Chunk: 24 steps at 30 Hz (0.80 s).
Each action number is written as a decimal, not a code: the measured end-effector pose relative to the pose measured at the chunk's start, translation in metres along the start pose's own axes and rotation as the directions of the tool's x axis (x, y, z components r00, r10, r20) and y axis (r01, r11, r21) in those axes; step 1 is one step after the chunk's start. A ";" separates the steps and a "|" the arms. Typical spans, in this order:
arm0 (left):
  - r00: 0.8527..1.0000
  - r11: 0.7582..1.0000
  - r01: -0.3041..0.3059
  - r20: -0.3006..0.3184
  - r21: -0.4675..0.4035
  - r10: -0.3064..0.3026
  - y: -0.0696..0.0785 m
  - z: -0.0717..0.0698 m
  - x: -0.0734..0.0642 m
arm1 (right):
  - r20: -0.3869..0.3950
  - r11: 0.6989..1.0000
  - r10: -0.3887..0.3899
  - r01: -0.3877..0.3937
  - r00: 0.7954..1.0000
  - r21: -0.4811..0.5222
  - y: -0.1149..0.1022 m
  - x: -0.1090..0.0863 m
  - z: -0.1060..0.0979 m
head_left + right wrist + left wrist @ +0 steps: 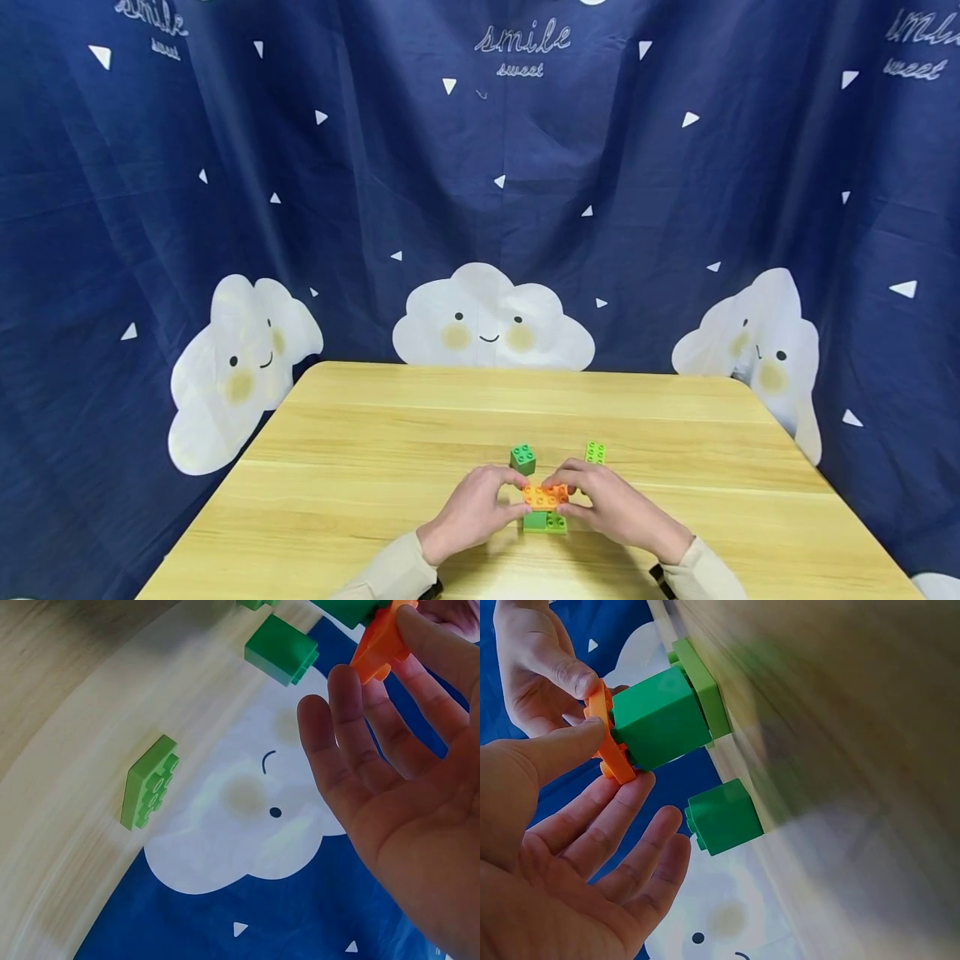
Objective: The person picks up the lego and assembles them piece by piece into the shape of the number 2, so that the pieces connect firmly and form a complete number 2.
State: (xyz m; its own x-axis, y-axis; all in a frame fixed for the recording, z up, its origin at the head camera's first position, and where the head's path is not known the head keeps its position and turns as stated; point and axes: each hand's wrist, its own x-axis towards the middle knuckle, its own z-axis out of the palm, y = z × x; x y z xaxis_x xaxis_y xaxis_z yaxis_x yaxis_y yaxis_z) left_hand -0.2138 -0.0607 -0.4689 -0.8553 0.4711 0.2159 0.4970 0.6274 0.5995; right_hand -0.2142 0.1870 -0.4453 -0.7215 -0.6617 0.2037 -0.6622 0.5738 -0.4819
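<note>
My left hand (477,510) pinches the left end of a thin orange toy building brick (545,498) between thumb and fingers. At its other end, my right hand (617,510) pinches it the same way. In the left wrist view the orange brick (617,754) lies flat against the studded top of a tall green brick (660,716). That brick stands on a thin lime green brick (707,690) on the table. Studs of the lime brick (556,523) show beside the green one in the head view.
A separate dark green brick (522,459) stands on the wooden table (360,467) just beyond my left fingers. Another thin lime brick (596,452) lies past my right hand. Behind the table hangs a dark blue curtain (525,225) with clouds printed on it.
</note>
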 end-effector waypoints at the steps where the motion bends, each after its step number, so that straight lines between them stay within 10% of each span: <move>1: 1.000 1.000 -0.003 0.001 -0.001 0.003 0.000 0.000 0.000 | 0.001 1.000 0.000 0.000 1.000 0.001 0.000 0.000 0.000; 24: 0.999 0.986 0.010 0.045 -0.164 -0.002 -0.004 0.001 0.001 | 0.017 1.000 0.018 -0.018 1.000 0.014 -0.001 -0.001 0.002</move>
State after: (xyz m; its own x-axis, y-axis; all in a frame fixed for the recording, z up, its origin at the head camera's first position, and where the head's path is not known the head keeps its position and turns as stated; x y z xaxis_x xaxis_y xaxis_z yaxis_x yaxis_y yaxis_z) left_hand -0.2166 -0.0623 -0.4717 -0.8488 0.4973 0.1795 0.4579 0.5216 0.7199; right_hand -0.2121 0.1856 -0.4469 -0.7299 -0.6593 0.1805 -0.6461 0.5792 -0.4971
